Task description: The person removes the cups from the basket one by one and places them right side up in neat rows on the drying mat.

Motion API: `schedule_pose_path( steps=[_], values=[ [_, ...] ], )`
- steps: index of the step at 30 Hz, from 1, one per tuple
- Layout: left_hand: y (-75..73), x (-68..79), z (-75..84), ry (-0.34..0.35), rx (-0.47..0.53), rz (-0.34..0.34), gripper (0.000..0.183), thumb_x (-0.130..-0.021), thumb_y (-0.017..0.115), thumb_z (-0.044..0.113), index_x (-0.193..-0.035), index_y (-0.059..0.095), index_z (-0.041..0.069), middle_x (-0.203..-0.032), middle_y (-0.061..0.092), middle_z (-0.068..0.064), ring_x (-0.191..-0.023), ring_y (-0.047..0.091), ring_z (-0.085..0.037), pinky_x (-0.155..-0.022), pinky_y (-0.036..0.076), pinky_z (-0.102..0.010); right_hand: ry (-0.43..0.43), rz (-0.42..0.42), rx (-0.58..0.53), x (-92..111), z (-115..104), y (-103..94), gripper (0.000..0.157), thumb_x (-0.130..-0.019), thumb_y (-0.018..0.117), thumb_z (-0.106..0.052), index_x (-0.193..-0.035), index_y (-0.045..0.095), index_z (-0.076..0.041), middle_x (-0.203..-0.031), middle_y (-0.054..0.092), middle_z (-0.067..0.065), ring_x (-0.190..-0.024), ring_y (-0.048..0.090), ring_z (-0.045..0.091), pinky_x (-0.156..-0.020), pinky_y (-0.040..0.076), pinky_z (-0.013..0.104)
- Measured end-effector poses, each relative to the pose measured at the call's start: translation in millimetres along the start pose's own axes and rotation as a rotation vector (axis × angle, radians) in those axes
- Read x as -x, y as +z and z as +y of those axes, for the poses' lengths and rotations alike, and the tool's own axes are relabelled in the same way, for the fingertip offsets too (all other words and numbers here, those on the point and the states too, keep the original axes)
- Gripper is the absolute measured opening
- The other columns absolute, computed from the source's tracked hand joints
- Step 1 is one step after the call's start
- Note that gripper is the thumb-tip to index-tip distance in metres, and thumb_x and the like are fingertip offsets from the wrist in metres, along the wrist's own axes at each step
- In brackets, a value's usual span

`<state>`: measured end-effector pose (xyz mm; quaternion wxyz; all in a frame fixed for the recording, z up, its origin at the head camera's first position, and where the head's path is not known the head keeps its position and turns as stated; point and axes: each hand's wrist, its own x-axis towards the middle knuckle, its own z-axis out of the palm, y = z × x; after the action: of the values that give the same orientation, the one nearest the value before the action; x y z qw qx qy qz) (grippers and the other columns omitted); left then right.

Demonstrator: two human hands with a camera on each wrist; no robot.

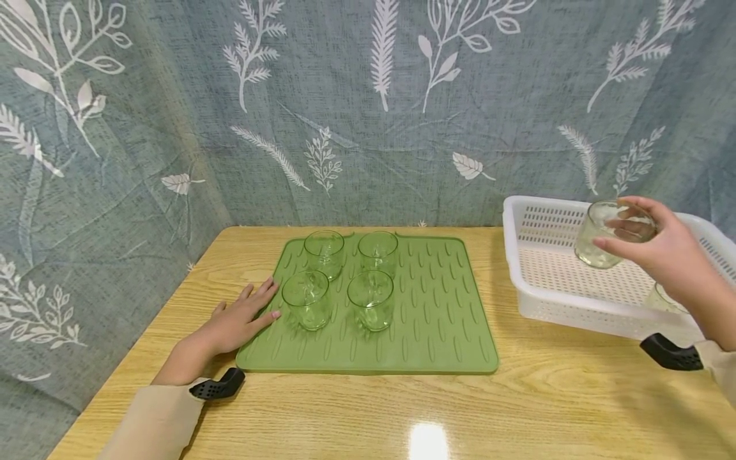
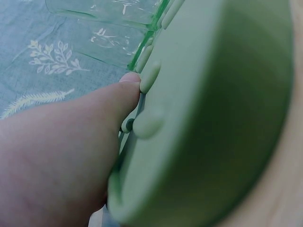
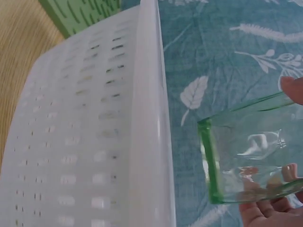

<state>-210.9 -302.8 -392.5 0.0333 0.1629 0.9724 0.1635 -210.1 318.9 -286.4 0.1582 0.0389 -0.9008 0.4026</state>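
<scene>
Over the white plastic basket (image 1: 520, 281), my right hand (image 1: 661, 246) grips a clear glass tumbler (image 1: 595, 239) near its rim, thumb on one side and fingers on the other. The right wrist view shows this tumbler (image 3: 246, 146) tilted above the basket's edge. My left hand (image 1: 232, 322) lies flat with spread fingers at the left edge of the green ribbed mat (image 1: 437, 306), its thumb on the mat. Two glasses stand in the mat's back row (image 1: 324, 252), (image 1: 378, 252), and two in front, a left glass (image 1: 307, 300) and a right glass (image 1: 372, 300).
Another glass (image 1: 667, 299) sits in the basket's near right part, partly covered by my right forearm. Mat and basket rest on a wooden table (image 1: 322, 415). Behind it hangs a blue-grey leaf-patterned curtain (image 1: 356, 166).
</scene>
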Motion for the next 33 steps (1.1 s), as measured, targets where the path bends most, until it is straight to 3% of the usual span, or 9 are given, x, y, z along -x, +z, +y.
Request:
schedule_pose_path(
  steps=[3,8,13,18,27,33],
  values=[
    [-0.2,-0.1,0.1,0.001,-0.001,0.001,0.072,-0.096,0.036,0.054,-0.151,0.016,0.011,-0.155,0.008,-0.010,-0.137,0.003,-0.044,-0.091,0.002,-0.075,-0.008,0.033,-0.068,2,-6,3.2,0.073,-0.087,0.067,-0.026,-0.147,0.026,-0.023,-0.120,0.038,-0.008,-0.113,0.045,0.018,-0.071,0.042,0.013],
    [0.3,-0.9,-1.3,0.002,0.001,-0.001,0.072,-0.096,0.036,0.054,-0.151,0.016,0.012,-0.155,0.008,-0.010,-0.137,0.003,-0.044,-0.091,0.002,-0.075,-0.004,0.032,-0.186,5,-20,8.0,0.067,-0.088,0.066,-0.020,-0.145,0.030,-0.020,-0.111,0.037,-0.014,-0.097,0.044,-0.003,-0.069,0.041,0.007],
    [0.9,-1.8,-2.5,0.001,-0.001,-0.001,0.072,-0.096,0.036,0.055,-0.151,0.015,0.012,-0.155,0.008,-0.010,-0.137,0.003,-0.043,-0.091,0.002,-0.075,0.023,-0.009,-0.188,5,-31,14.9,0.062,-0.088,0.066,-0.026,-0.139,0.032,-0.023,-0.113,0.037,-0.012,-0.097,0.042,0.000,-0.071,0.040,0.009],
    [0.1,-2.5,-1.0,0.000,0.001,0.001,0.072,-0.096,0.035,0.055,-0.151,0.015,0.013,-0.155,0.008,-0.010,-0.137,0.003,-0.043,-0.092,0.002,-0.075,-0.020,-0.027,-0.246,1,-41,26.5,0.053,-0.087,0.067,-0.021,-0.128,0.033,-0.027,-0.118,0.039,-0.011,-0.104,0.042,0.004,-0.078,0.041,0.011],
    [0.9,-2.8,-1.1,-0.001,0.001,-0.002,0.072,-0.096,0.036,0.054,-0.151,0.015,0.012,-0.155,0.007,-0.010,-0.137,0.002,-0.043,-0.091,0.002,-0.076,-0.093,-0.069,-0.603,-9,-61,53.2,0.055,-0.082,0.070,-0.003,-0.122,0.036,-0.016,-0.116,0.055,-0.005,-0.106,0.051,0.009,-0.080,0.046,0.013],
    [2.6,-2.9,-1.0,-0.001,0.005,0.000,0.072,-0.096,0.036,0.055,-0.151,0.015,0.012,-0.155,0.007,-0.010,-0.137,0.002,-0.043,-0.091,0.001,-0.076,-0.086,-0.065,-0.625,-15,-74,71.9,0.056,-0.082,0.071,-0.005,-0.124,0.035,-0.014,-0.119,0.054,-0.002,-0.110,0.049,0.013,-0.081,0.046,0.016]
  ],
)
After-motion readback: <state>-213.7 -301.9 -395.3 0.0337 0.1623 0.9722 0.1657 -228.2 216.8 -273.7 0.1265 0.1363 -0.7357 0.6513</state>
